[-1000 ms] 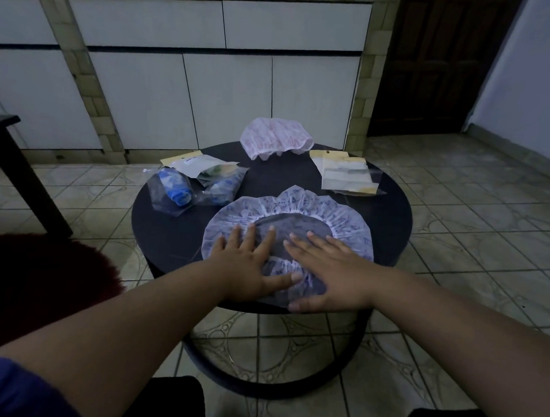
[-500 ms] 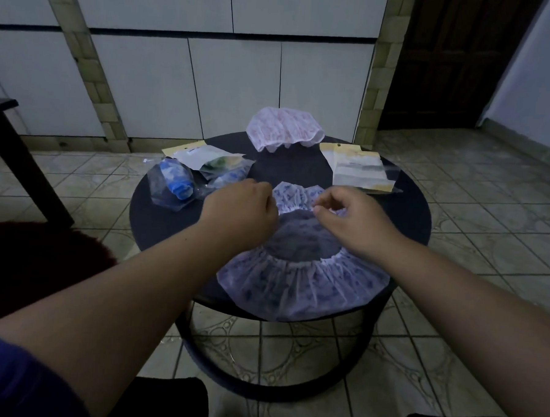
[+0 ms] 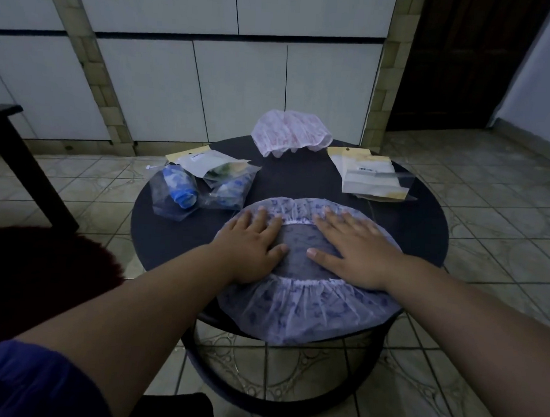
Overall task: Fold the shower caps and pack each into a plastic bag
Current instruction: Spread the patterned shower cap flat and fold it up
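Note:
A blue-patterned shower cap lies spread on the round black table, its near edge hanging over the rim. My left hand and my right hand press flat on it with straight fingers, one on each side of its opening. A pink-patterned shower cap sits bunched at the table's far edge. Empty plastic bags lie stacked at the back right. Packed bags with blue caps inside lie at the back left.
White cabinet doors line the wall behind the table. A dark table leg stands at the left and a dark red cushion lies near my left arm. A dark door is at the back right, over tiled floor.
Half a second ago both hands pinched the cap's far edge with curled fingers. Now they lie flat on the cap, which has spread wider and slid toward me.

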